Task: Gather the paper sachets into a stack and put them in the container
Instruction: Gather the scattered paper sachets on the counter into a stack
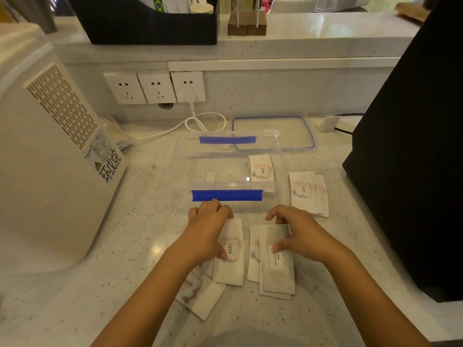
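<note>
Near container (226, 171): left hand (206, 231) pinches one sachet (231, 254); right hand (298, 234) clasps sachet stack (276, 266).

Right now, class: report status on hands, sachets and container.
Left hand on one sachet; right hand gripping small stack. Container open, some sachets inside. Nothing blocking.

Two bare forearms, left hand (209, 231) and right hand (304, 234), no sleeves, rings or watch visible.

My left hand (209, 230) presses a sachet (231, 254) on the counter (125, 246). My right hand (300, 234) grips a small stack (276, 266) before the clear container (226, 171).
</note>
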